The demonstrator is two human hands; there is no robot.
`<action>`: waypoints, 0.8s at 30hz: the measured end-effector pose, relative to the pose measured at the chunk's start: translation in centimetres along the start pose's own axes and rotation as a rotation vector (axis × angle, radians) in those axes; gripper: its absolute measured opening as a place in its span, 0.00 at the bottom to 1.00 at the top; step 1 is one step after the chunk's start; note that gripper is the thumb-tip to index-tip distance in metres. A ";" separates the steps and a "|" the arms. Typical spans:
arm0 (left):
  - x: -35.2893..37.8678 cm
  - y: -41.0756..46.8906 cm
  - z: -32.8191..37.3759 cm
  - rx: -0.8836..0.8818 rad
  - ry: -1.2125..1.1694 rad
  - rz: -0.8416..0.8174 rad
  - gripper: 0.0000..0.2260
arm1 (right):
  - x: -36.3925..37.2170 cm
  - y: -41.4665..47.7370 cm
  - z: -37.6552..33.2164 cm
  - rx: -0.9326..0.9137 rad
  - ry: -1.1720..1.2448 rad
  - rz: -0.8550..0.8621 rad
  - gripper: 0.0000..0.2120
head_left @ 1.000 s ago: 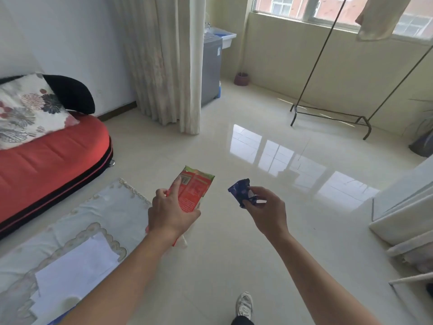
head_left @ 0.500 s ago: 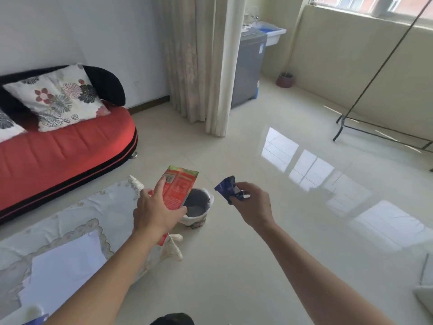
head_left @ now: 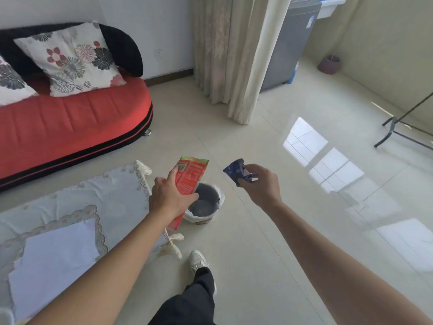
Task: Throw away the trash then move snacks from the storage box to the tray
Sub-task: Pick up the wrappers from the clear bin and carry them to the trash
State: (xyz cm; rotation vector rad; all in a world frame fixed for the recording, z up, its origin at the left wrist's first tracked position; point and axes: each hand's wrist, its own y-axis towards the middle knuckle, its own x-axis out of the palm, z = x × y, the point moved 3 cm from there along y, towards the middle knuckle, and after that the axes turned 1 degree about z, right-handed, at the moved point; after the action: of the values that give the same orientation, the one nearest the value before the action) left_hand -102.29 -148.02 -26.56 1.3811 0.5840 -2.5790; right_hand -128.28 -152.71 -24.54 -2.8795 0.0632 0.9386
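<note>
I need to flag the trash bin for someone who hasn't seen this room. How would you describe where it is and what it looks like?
Start at the red sofa and come forward to the low table with the white embroidered cloth. Just off that table's right corner, on the pale tiled floor, stands the trash bin. It is a small round bin with a dark inside and a white liner folded over its rim, partly hidden behind the red packet in the left hand.

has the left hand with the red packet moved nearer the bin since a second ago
Yes. The left hand and its red packet now overlap the bin by the table corner; earlier the bin was out of sight.

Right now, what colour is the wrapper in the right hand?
Dark blue with small white marks, seen in the head view: wrapper, right hand.
</note>
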 end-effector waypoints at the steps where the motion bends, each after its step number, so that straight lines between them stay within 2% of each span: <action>1: 0.3 1.6 0.3 -0.005 0.004 -0.010 0.46 | 0.5 1.5 0.1 0.019 0.014 -0.007 0.10; 4: 0.6 6.3 1.3 -0.039 0.016 -0.048 0.46 | 2.0 5.6 0.2 0.059 -0.016 -0.045 0.10; 10: 2.5 14.0 3.1 -0.077 0.034 -0.154 0.46 | 5.5 13.3 1.0 0.018 -0.151 -0.091 0.08; 14: 5.2 17.8 2.9 -0.146 -0.036 -0.231 0.44 | 7.3 16.9 2.1 0.028 -0.158 -0.108 0.07; 19: 10.1 22.0 0.5 -0.286 -0.188 -0.271 0.43 | 10.5 21.5 5.6 0.075 -0.169 -0.178 0.10; 24: 16.9 25.1 -3.6 -0.405 -0.189 -0.303 0.43 | 15.3 26.0 11.5 0.132 -0.181 -0.255 0.13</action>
State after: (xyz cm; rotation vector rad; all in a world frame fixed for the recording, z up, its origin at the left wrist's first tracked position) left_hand -101.14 -168.66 -48.93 0.9684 1.2798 -2.5656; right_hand -124.54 -177.26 -45.24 -2.5919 -0.2427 1.0917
